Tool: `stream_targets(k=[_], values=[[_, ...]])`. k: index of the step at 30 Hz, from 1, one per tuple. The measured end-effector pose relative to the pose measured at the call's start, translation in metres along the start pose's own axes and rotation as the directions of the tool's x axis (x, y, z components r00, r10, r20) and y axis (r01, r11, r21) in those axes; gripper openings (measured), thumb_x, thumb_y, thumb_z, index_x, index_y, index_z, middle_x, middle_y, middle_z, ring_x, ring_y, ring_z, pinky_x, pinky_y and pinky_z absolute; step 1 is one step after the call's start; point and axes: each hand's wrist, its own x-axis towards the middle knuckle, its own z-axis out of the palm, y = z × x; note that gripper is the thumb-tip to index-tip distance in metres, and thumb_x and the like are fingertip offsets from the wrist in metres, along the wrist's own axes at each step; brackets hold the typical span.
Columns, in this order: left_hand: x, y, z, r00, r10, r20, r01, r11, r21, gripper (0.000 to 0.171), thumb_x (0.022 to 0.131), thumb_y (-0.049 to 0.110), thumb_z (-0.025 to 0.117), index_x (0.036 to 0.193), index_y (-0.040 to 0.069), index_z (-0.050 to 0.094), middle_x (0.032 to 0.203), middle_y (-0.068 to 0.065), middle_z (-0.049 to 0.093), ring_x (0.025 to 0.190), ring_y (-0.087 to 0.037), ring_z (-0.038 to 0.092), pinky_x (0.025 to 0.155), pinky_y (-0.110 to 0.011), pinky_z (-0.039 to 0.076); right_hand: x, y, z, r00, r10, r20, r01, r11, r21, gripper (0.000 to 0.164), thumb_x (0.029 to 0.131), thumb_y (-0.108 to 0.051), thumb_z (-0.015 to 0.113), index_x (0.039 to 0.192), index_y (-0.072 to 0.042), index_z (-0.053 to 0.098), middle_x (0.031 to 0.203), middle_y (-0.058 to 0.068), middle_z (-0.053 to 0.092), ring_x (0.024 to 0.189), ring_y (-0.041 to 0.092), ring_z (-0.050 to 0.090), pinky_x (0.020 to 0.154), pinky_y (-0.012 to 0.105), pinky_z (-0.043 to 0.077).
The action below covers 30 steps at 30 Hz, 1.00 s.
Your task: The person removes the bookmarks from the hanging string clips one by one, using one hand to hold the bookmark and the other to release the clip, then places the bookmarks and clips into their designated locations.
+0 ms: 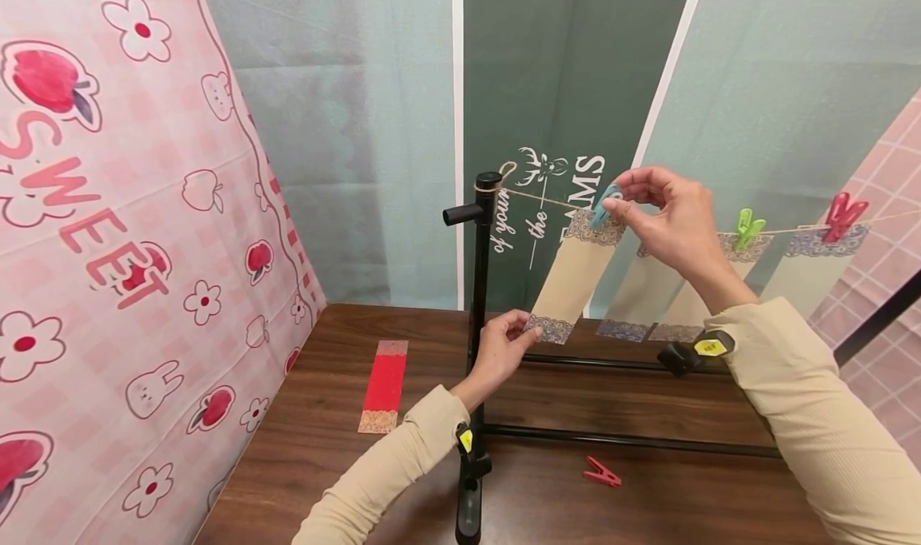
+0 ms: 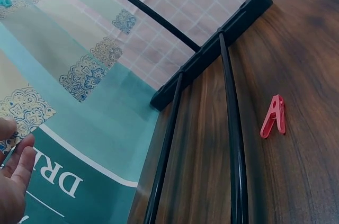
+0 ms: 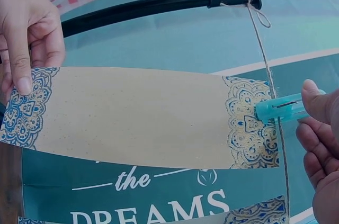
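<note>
A cream paper strip (image 1: 576, 277) with patterned blue ends hangs slanting from the twine (image 3: 262, 49). My right hand (image 1: 672, 225) pinches a blue clothespin (image 3: 283, 108) between thumb and fingers. The clothespin's tip lies over the strip's upper patterned end, right at the twine. At the lower end, my left hand (image 1: 500, 352) holds the strip's corner between thumb and fingers; the left wrist view shows only part of those fingers (image 2: 21, 168). Farther right along the twine, similar strips hang, with a green clothespin (image 1: 749, 229) and a red clothespin (image 1: 843, 216) on it.
A black rack post (image 1: 480, 281) carries the twine's left end, with crossbars (image 1: 619, 443) low over the brown table (image 1: 309, 465). A red strip (image 1: 384, 385) lies left of the post. A loose red clothespin (image 1: 602, 472) lies in front of the crossbars. Printed cloths hang behind.
</note>
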Motion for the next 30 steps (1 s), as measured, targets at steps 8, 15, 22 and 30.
stream_targets(k=[8,15,22,30], values=[[-0.001,0.0,-0.003,1.0,-0.004,0.001,0.004,1.0,-0.001,0.006,0.089,0.011,0.071,0.092,0.006,0.069,0.079,0.003,0.066,0.071,-0.008,0.06,0.062,-0.021,0.05,0.0,-0.003,-0.001,0.998,-0.007,-0.055,0.007,1.0,0.001,0.029,0.083,-0.022,0.079,0.102,-0.003,0.067,0.082,-0.01,0.065,0.084,-0.001,0.06,0.078,0.016,0.042],[-0.002,-0.001,-0.008,1.0,-0.015,0.004,0.015,1.0,0.007,0.008,0.089,0.012,0.071,0.094,0.006,0.07,0.082,0.002,0.066,0.074,-0.01,0.062,0.065,-0.022,0.051,-0.001,-0.004,-0.003,0.995,0.003,-0.095,0.001,0.999,0.038,0.026,0.082,-0.019,0.08,0.1,-0.004,0.068,0.081,-0.012,0.065,0.083,0.0,0.061,0.076,0.015,0.044],[-0.004,-0.004,-0.011,1.0,-0.026,0.001,0.026,1.0,0.007,0.009,0.089,0.011,0.072,0.095,0.005,0.07,0.084,0.0,0.067,0.072,-0.008,0.061,0.064,-0.022,0.052,-0.002,-0.005,-0.004,0.993,-0.017,-0.118,0.024,0.998,0.062,0.025,0.081,-0.012,0.08,0.1,-0.002,0.069,0.08,-0.015,0.065,0.082,0.001,0.062,0.077,0.015,0.046],[-0.006,-0.004,-0.015,1.0,-0.014,-0.01,0.015,1.0,0.004,0.008,0.088,0.009,0.072,0.094,0.004,0.07,0.082,-0.001,0.067,0.073,-0.009,0.061,0.066,-0.022,0.052,-0.004,-0.008,-0.008,0.99,-0.043,-0.138,0.062,0.989,0.133,0.023,0.079,-0.005,0.08,0.099,-0.002,0.07,0.081,-0.012,0.066,0.078,0.004,0.063,0.073,0.014,0.046]])
